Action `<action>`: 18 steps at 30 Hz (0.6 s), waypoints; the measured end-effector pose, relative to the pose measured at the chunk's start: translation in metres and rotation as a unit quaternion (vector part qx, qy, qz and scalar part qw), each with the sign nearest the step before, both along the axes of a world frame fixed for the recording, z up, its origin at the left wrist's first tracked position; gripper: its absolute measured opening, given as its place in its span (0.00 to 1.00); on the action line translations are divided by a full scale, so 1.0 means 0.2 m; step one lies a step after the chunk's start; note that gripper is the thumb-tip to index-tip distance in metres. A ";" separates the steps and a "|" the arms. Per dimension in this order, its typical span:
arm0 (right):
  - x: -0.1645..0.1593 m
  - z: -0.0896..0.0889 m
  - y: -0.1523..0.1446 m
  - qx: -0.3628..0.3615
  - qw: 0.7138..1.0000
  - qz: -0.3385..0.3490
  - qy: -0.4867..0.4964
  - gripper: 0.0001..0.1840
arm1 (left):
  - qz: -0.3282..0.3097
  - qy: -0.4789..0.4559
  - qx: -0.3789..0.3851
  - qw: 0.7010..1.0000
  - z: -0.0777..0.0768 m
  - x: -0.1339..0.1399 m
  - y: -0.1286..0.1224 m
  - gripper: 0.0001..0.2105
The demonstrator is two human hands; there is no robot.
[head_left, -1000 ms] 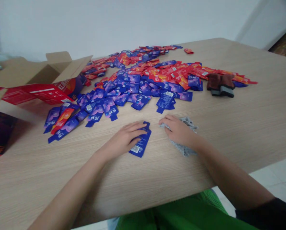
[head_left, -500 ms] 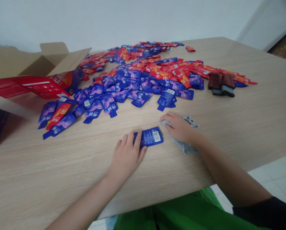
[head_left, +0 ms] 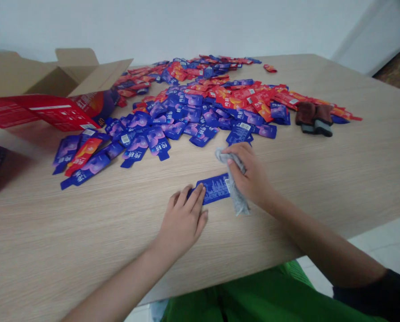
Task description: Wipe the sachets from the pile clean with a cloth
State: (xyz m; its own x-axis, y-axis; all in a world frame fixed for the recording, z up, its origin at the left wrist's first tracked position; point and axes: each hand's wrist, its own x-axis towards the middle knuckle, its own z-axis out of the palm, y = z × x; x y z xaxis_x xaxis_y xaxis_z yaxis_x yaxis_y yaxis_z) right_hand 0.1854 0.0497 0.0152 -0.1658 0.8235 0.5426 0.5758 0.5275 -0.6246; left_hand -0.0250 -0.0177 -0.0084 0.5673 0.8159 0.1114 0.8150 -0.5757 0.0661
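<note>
On the table in front of me lies a blue sachet (head_left: 215,188) with its printed back facing up. My left hand (head_left: 183,213) is open, its outstretched fingers lying on the sachet's left end and the thumb apart on the table. A crumpled grey cloth (head_left: 237,190) is gripped in my right hand (head_left: 250,174); its lower part hangs over the sachet's right end and hides part of the barcode there. Whether the cloth presses on the sachet, I cannot tell.
Behind my hands spreads a pile of blue and red sachets (head_left: 186,112), with another heap (head_left: 203,67) farther back. An open carton (head_left: 62,107) stands at the left. Brown-and-grey knitted items (head_left: 313,118) lie at the right. The table's front edge is close to my body.
My right hand has lifted the cloth off the table and brought it left over the sachet's right end. My left fingers have flattened on the sachet's left end. The view has shifted slightly.
</note>
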 end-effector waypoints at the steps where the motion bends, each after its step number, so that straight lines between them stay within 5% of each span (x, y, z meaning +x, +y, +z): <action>1: -0.06 0.00 -0.04 -0.006 0.999 0.035 -0.036 0.15 | 0.002 -0.001 0.002 1.000 0.00 0.00 0.00 0.23; 4: -0.20 -0.05 -0.13 -0.014 0.972 0.098 -0.213 0.18 | 0.008 0.004 0.007 1.000 0.00 0.00 0.00 0.19; 8: -0.17 -0.12 -0.16 -0.023 0.939 0.075 -0.335 0.22 | 0.008 0.004 0.012 1.000 0.00 0.00 0.00 0.21; 13: 0.09 -0.18 -0.11 -0.042 0.945 0.030 -0.322 0.23 | 0.013 0.003 -0.005 1.000 0.01 0.01 0.00 0.24; 18: 0.20 -0.11 -0.05 -0.052 0.985 0.033 -0.161 0.18 | 0.017 0.002 -0.008 1.000 0.00 0.01 -0.01 0.24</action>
State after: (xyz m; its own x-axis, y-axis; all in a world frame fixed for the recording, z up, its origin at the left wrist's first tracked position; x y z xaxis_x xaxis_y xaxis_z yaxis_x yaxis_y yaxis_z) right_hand 0.2262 0.0392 -0.0067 -0.3706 0.8538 0.3656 0.7196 0.5128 -0.4682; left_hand -0.0229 -0.0194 -0.0079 0.5400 0.8362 0.0960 0.8342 -0.5469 0.0713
